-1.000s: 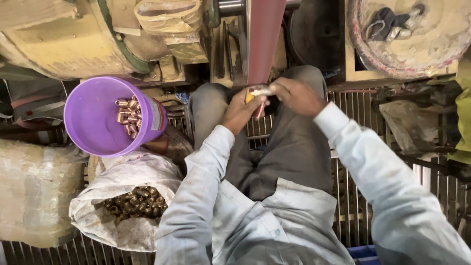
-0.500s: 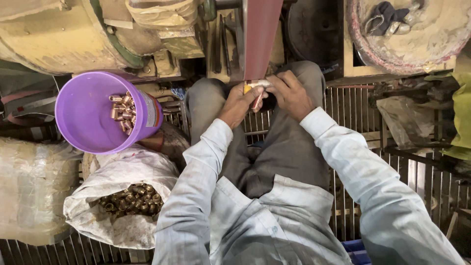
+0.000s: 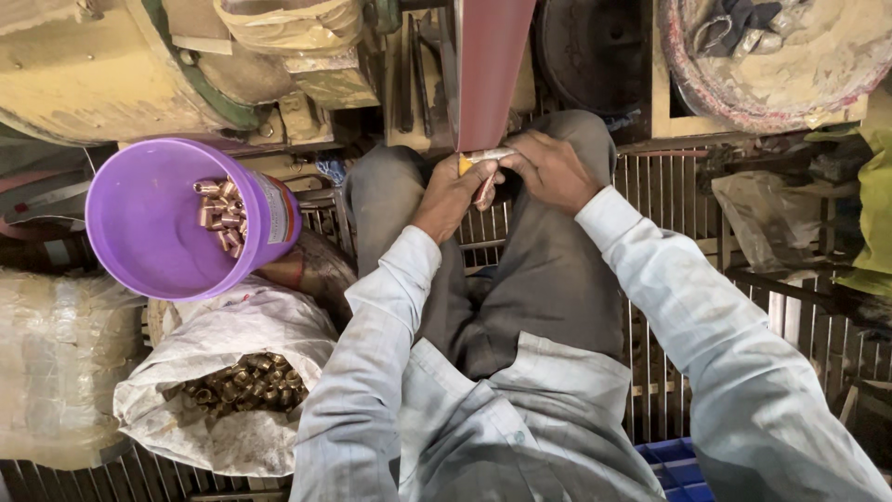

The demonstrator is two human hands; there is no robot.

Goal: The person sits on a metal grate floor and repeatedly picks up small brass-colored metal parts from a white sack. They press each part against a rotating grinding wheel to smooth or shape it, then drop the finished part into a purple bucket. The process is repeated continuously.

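Both hands meet above the knees at the lower end of the red-brown sanding belt [image 3: 488, 70]. Left hand [image 3: 452, 197] and right hand [image 3: 551, 170] are both clenched on one small metal piece [image 3: 485, 160], pressed against the belt's bottom edge; yellow tip shows at its left end. Purple bucket [image 3: 153, 228] to the left, shiny brass fittings [image 3: 221, 216] inside. White sack [image 3: 223, 381] below it, open, dull brass fittings [image 3: 243, 381] inside. Metal grating floor [image 3: 655, 372] under the legs.
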